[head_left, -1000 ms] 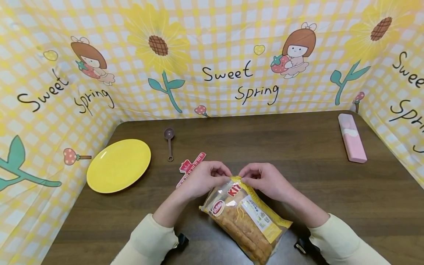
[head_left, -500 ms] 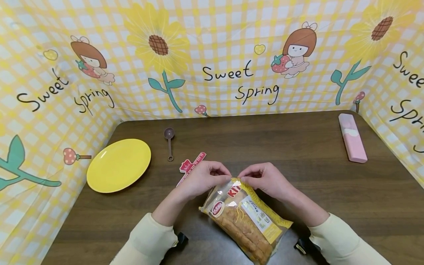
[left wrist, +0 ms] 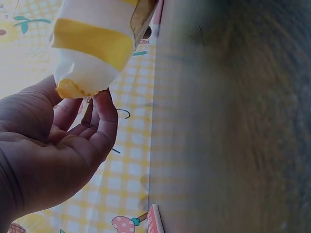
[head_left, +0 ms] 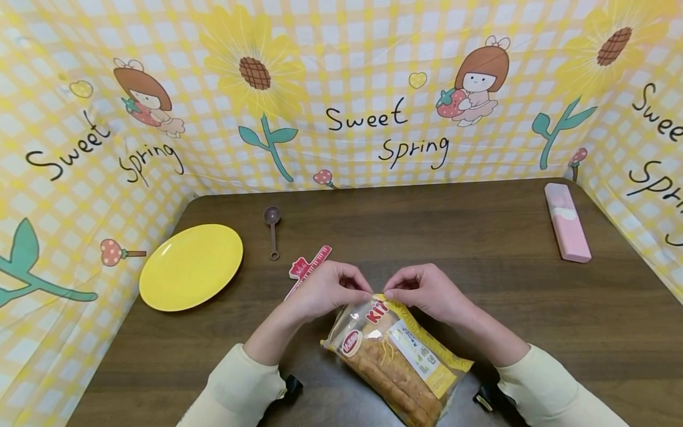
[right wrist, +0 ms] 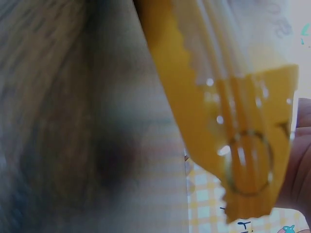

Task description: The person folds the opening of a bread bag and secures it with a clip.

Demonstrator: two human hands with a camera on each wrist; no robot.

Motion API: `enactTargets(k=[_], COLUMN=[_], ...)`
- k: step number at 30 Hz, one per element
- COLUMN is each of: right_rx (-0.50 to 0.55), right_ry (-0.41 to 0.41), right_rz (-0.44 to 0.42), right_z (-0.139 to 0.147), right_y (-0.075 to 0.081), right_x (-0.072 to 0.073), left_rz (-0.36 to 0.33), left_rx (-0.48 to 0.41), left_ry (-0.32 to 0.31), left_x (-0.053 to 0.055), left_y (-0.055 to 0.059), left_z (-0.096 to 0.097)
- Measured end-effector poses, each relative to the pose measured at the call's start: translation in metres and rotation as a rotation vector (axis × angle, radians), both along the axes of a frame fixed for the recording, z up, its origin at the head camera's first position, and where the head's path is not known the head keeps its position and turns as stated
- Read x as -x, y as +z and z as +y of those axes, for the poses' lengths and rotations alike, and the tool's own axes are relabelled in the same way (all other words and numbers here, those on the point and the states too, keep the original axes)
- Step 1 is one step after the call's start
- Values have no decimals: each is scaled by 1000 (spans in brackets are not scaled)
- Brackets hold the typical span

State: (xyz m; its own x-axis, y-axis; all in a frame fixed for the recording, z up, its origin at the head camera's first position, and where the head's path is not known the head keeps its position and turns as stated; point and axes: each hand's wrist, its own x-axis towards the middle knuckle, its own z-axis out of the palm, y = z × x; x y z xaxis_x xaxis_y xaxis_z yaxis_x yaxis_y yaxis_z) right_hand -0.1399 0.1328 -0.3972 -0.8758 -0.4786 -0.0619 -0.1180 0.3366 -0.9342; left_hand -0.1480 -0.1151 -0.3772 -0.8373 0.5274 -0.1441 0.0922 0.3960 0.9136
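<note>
A clear and yellow plastic bag of bread (head_left: 392,379), printed with red letters and a white label, sits slanted in front of the person in the head view. At its top edge, the left hand (head_left: 332,290) pinches the film between thumb and fingers. Just to the right, the right hand (head_left: 431,293) pinches the same edge, fingertips close to the left ones. The left wrist view shows the bag's white and yellow side (left wrist: 92,43) above the left hand (left wrist: 63,145). A serrated yellow bag corner (right wrist: 248,179) covers much of the right hand (right wrist: 300,165) in the right wrist view.
A red-and-white clip (head_left: 306,271) lies partly behind the left hand. Farther left are a yellow plate (head_left: 191,267) and a brown measuring spoon (head_left: 273,228). A pink box (head_left: 568,224) lies at the right. Patterned cloth (head_left: 363,71) walls the brown table (head_left: 453,219).
The bag's top edge has come down slightly toward the person, with both hands' fingertips still on it. Nothing else on the table has moved.
</note>
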Motion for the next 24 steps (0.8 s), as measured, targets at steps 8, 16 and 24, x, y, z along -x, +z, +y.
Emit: enactTargets(k=[8, 16, 24], right_rx=[-22, 0, -4], right_ry=[-11, -3, -5], right_rz=[14, 34, 29], right_z=[-2, -3, -4], right_y=[1, 0, 1], right_x=[-1, -2, -3], left_rz=[-8, -31, -29], left_rx=[10, 132, 128], left_ry=[6, 22, -9], left_x=[-1, -2, -2], left_y=[1, -2, -4], left_z=[1, 2, 2])
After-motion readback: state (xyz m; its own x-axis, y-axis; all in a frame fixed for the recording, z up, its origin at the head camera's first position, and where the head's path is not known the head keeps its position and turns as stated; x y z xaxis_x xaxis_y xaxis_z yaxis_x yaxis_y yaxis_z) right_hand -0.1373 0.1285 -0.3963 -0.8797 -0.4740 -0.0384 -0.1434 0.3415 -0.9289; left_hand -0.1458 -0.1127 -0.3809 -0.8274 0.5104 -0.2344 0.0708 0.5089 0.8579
